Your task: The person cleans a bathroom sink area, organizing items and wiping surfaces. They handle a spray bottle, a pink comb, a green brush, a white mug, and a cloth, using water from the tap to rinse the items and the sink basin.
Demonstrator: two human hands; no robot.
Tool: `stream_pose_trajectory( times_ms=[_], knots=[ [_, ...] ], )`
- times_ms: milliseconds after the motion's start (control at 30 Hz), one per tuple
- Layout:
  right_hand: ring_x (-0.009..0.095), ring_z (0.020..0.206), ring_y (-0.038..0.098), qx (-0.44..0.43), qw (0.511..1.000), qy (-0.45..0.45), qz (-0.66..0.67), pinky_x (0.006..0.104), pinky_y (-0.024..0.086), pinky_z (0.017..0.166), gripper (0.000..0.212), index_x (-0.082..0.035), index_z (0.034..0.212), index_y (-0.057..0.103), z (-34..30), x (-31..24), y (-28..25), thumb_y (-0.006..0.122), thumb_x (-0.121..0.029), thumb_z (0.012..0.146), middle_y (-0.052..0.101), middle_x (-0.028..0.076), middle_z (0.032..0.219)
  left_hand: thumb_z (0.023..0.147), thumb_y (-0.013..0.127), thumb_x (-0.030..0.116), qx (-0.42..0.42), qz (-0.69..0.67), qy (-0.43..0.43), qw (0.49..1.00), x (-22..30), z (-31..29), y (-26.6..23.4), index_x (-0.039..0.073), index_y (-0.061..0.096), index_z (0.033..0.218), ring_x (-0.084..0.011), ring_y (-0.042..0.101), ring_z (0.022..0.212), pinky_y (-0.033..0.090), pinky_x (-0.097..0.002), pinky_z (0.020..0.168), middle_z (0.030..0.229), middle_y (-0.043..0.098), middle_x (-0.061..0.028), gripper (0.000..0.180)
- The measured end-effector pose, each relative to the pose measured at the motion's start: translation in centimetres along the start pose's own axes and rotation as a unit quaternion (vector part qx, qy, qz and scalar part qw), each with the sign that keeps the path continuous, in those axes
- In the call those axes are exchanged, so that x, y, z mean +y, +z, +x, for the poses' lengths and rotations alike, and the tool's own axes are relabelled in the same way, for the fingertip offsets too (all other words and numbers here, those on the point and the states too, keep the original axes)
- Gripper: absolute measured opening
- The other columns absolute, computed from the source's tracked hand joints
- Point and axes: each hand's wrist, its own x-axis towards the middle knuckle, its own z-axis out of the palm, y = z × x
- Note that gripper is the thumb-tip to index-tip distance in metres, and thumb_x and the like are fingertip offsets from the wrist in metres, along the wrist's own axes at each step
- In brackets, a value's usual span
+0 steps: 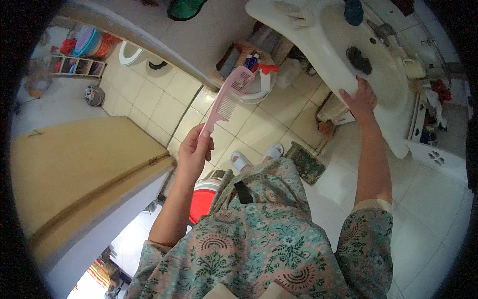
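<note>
Left hand (194, 149): closed round handle of pink comb (226, 97)
Comb axis: near-left to far-right, head far
Right hand (359, 97): fingers spread on white sink (318, 45) rim
Behind comb: bucket (259, 79), tiled floor (149, 94)

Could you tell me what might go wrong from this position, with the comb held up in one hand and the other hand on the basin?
1. The left hand grips the pink comb only by the end of its handle, so it might slip and fall onto the tiled floor.
2. The right hand rests on the rim of the white basin; leaning on that smooth edge, it could slide off.
3. A red bucket sits close by the slippered feet, a possible trip.
</note>
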Motion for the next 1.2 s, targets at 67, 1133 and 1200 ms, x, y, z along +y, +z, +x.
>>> stream_pose_trajectory(
  times_ms=[67,1133,1200],
  knots=[
    [0.033,0.128,0.026,-0.026,1.000,0.004,0.005,0.0521,0.017,0.104,0.084,-0.011,0.138,0.024,0.4,0.1,-0.2,0.054,-0.060,0.076,0.029,0.015,0.137,0.093,0.047,0.025,-0.014,-0.002,-0.013,1.000,-0.8,-0.1,-1.5,0.002,0.053,0.111,-0.0048,0.042,0.050,0.034,-0.0189,0.044,0.066,0.050,-0.0012,0.030],
    [0.037,0.121,0.035,0.013,0.946,-0.274,0.173,0.0485,0.026,0.101,0.042,-0.001,0.123,0.046,5.7,-7.4,-1.9,0.039,-0.028,0.092,0.036,0.019,0.134,0.080,0.056,0.007,-0.043,0.184,0.163,0.968,-2.0,14.6,13.5,0.008,0.053,0.111,-0.0332,0.051,0.101,0.044,-0.0393,0.085,0.112,0.050,-0.0135,0.032],
    [0.040,0.122,0.034,0.020,0.947,-0.255,0.195,0.0499,0.025,0.101,0.042,-0.002,0.124,0.046,6.5,-7.8,-1.9,0.039,-0.028,0.092,0.035,0.021,0.134,0.079,0.056,0.006,-0.007,0.235,0.162,0.958,-3.9,16.6,10.9,0.008,0.054,0.109,-0.0321,0.050,0.103,0.043,-0.0382,0.086,0.111,0.050,-0.0127,0.029]
  ],
)
